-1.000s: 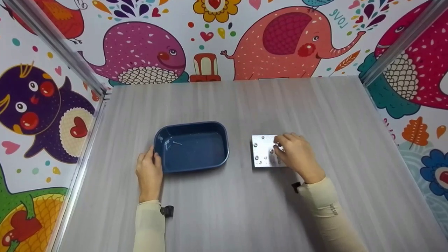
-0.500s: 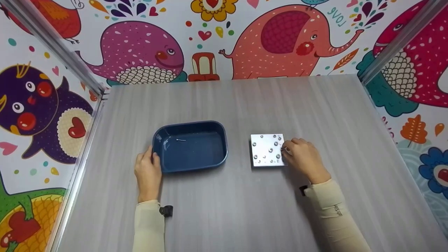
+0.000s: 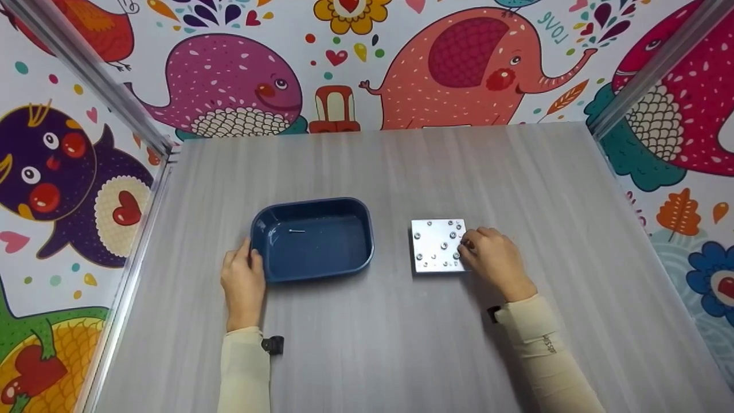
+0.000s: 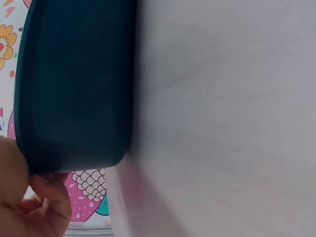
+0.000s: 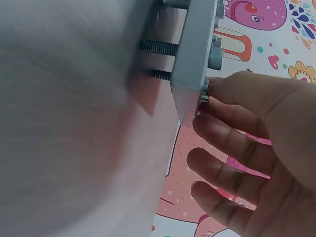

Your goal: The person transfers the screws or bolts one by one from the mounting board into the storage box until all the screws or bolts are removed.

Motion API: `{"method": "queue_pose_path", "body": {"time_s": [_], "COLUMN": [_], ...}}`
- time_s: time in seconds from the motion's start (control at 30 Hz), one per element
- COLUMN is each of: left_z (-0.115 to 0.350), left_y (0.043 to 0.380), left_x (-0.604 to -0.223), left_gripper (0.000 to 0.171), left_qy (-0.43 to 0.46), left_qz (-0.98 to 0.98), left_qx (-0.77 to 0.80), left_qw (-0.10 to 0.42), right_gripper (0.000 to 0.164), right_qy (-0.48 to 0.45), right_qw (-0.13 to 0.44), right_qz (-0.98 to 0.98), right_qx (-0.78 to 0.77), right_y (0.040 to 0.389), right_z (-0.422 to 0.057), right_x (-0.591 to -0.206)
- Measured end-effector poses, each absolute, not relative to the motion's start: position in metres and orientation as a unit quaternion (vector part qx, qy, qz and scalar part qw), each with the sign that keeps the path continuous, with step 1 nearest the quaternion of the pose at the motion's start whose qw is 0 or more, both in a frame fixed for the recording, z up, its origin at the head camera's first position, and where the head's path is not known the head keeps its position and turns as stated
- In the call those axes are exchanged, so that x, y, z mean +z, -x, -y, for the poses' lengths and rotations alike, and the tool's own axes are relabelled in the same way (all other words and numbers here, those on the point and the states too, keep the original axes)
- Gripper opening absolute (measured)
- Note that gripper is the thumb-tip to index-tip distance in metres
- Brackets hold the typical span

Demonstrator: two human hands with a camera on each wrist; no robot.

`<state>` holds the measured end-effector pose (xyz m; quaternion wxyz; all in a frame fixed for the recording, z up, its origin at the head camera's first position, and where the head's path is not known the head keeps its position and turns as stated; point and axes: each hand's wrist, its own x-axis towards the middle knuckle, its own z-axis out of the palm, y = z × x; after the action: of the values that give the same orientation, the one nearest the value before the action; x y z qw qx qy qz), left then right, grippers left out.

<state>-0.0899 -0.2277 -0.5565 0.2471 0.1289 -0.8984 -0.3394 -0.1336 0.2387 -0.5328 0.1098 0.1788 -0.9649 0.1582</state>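
My left hand (image 3: 243, 287) grips the left end of a dark blue plastic basin (image 3: 321, 249), thumb at the rim. In the left wrist view the basin's wall (image 4: 74, 98) hides its inside. A small screw (image 3: 297, 231) lies on the basin floor. To the right is a square metal plate (image 3: 429, 240) set with several screws of different sizes. My right hand (image 3: 496, 261) is at the plate's right edge. The right wrist view shows thumb and index finger pinching a screw head (image 5: 205, 91) there, the other fingers loosely bent. Threaded screw shanks (image 5: 159, 48) stick out beneath the plate.
Both things rest on a grey wood-grain table (image 3: 355, 344). Walls with cartoon animals (image 3: 459, 74) enclose its back and sides, with metal corner posts (image 3: 97, 80). A small black camera (image 3: 273, 345) sits at the left wrist.
My right hand has drawn back from over the plate to its right edge, then shifted slightly left. The small screw in the basin has turned to lie nearly level. My left hand stays put.
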Motion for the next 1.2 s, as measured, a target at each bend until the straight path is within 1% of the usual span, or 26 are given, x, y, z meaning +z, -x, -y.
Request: {"method": "queue_pose_path", "body": {"time_s": [0.4,0.57,0.8,1.0,1.2], "left_z": [0.226,0.227,0.228,0.227,0.226], "left_y": [0.09,0.09,0.091,0.091,0.09], "left_x": [-0.558,-0.558,-0.558,-0.556,-0.555], "left_gripper": [0.033,0.033,0.033,0.034,0.034], "left_qy": [-0.131,-0.129,-0.132,-0.137,-0.14], "left_qz": [0.897,0.898,0.899,0.9,0.899], "left_qx": [-0.346,-0.345,-0.342,-0.344,-0.345], "left_qw": [0.24,0.243,0.24,0.229,0.23], "right_gripper": [0.015,0.015,0.013,0.012,0.009], "right_qy": [-0.175,-0.17,-0.19,-0.233,-0.28], "right_qw": [0.131,0.139,0.177,0.211,0.233], "right_qz": [0.966,0.965,0.952,0.933,0.91], "right_qx": [0.135,0.144,0.161,0.173,0.196], "right_y": [0.132,0.13,0.131,0.136,0.143], "right_z": [-0.236,-0.236,-0.23,-0.21,-0.171], "right_x": [-0.536,-0.526,-0.51,-0.503,-0.498]}}
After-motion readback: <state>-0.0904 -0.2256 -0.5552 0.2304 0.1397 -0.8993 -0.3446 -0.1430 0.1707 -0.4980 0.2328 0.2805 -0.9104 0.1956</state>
